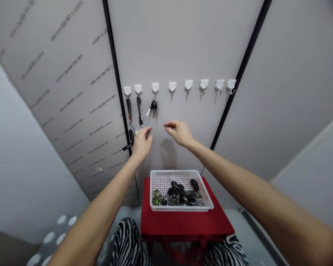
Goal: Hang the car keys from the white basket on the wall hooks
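A row of white wall hooks (188,85) runs across the grey panel. Key sets hang on the three leftmost hooks; the third holds a black key bunch (153,106). My left hand (142,141) is raised below that bunch, fingers curled in a loose pinch, beside the key straps (139,111) of the second hook. My right hand (179,132) hovers just right of it, below the empty fourth hook (172,88), fingertips pinched together. What either pinch holds, if anything, I cannot make out.
A white perforated basket (180,209) with several black keys and fobs sits on a red stool (183,223) below the hooks. Five hooks on the right hang bare. My zebra-print trousers (127,244) show at the bottom.
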Motion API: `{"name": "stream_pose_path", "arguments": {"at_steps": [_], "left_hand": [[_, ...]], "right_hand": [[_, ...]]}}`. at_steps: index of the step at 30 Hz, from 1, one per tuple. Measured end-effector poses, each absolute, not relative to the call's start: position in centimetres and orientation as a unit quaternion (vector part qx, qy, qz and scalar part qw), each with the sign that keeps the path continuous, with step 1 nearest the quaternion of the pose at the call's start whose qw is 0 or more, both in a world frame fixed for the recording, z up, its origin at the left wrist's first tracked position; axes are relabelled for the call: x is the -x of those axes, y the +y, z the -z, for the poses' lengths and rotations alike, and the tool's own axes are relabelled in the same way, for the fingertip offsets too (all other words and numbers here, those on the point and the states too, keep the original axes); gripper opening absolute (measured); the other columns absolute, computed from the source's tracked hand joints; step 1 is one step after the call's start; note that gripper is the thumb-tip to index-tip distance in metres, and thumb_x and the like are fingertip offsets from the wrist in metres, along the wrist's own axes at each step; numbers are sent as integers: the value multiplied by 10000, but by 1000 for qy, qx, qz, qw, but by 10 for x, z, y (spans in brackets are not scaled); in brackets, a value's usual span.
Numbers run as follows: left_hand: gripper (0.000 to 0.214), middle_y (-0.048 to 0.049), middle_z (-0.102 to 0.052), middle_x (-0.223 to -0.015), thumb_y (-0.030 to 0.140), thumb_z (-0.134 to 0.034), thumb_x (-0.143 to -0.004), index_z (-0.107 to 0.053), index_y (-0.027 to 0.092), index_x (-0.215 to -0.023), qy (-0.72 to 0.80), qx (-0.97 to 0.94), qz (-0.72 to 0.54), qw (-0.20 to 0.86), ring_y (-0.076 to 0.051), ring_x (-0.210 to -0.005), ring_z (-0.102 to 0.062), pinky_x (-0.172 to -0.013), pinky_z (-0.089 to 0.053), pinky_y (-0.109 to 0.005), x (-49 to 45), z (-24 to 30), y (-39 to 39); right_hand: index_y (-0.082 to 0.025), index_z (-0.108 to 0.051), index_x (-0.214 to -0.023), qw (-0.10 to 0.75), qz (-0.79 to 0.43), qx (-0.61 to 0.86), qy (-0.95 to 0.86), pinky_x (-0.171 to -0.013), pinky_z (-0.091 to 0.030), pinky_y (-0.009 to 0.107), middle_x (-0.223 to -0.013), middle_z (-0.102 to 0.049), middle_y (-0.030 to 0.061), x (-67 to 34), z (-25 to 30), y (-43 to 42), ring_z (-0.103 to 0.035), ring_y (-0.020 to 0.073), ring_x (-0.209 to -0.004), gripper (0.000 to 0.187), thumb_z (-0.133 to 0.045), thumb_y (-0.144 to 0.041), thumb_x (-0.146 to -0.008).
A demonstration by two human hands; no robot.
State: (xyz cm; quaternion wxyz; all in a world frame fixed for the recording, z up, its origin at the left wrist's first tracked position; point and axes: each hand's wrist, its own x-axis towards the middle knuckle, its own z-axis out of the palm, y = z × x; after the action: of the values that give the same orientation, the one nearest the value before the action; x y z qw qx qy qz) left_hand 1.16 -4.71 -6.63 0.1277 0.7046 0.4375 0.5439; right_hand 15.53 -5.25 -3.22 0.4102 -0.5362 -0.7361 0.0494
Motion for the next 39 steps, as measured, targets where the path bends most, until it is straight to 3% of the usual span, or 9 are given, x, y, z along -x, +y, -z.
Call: {"name": "stream_pose_path", "arguments": {"at_steps": [5, 11, 18, 23, 26, 34, 39], "left_hand": [[256, -70, -557, -853, 116, -416, -633, -511, 109, -871, 499, -704, -417, 285, -116, -756, -499, -726, -389, -257, -18, 151, -77], [237, -37, -564, -838, 148, -422, -626, -535, 148, -835, 461, -804, -261, 271, -109, -752, -493, -719, -377, -226, -47, 201, -100], [214, -35, -553, -842, 176, -421, -626, -538, 171, -805, 487, -829, -173, 213, -137, -800, -475, -722, -355, -237, -57, 223, -104], [231, -38, -543, -854, 217, -415, -641, -523, 176, -842, 485, -832, -180, 201, -141, -809, -466, -728, -348, -240, -56, 228, -105], [262, -38, -535, -888, 222, -424, -638, -506, 177, -882, 479, -830, -195, 210, -141, -836, -456, -751, -338, -241, -54, 231, -104], [296, -29, -539, -918, 195, -419, -637, -497, 176, -922, 426, -798, -296, 308, -130, -848, -464, -776, -338, -245, -53, 229, -103], [235, -44, -573, -839, 163, -387, -648, -536, 129, -826, 426, -716, -368, 414, -115, -778, -500, -746, -366, -236, -54, 225, -100]], "right_hand": [[-112, -605, -717, 280, -147, 556, -769, -586, -391, 197, -695, -619, 57, -189, 131, -94, -537, 117, -600, 200, -451, -134, -592], [-141, -596, -642, 154, -189, 610, -754, -517, -344, 180, -612, -601, 22, -211, 197, -120, -505, 102, -546, 168, -448, -204, -595], [-150, -592, -661, 170, -144, 636, -738, -538, -324, 179, -666, -596, 48, -202, 211, -121, -497, 110, -587, 182, -441, -240, -614], [-149, -585, -605, 141, -121, 634, -751, -565, -317, 188, -637, -587, 55, -198, 212, -116, -491, 116, -598, 188, -397, -145, -606], [-148, -573, -601, 165, -136, 617, -757, -566, -319, 186, -634, -576, 48, -199, 211, -115, -483, 109, -595, 192, -383, -156, -626], [-136, -541, -619, 288, -195, 584, -733, -540, -333, 184, -599, -549, 20, -193, 188, -115, -457, 93, -549, 192, -372, -220, -656], [-129, -527, -597, 315, -246, 582, -708, -506, -326, 186, -549, -523, 4, -187, 181, -112, -435, 85, -503, 185, -389, -245, -634]]}}
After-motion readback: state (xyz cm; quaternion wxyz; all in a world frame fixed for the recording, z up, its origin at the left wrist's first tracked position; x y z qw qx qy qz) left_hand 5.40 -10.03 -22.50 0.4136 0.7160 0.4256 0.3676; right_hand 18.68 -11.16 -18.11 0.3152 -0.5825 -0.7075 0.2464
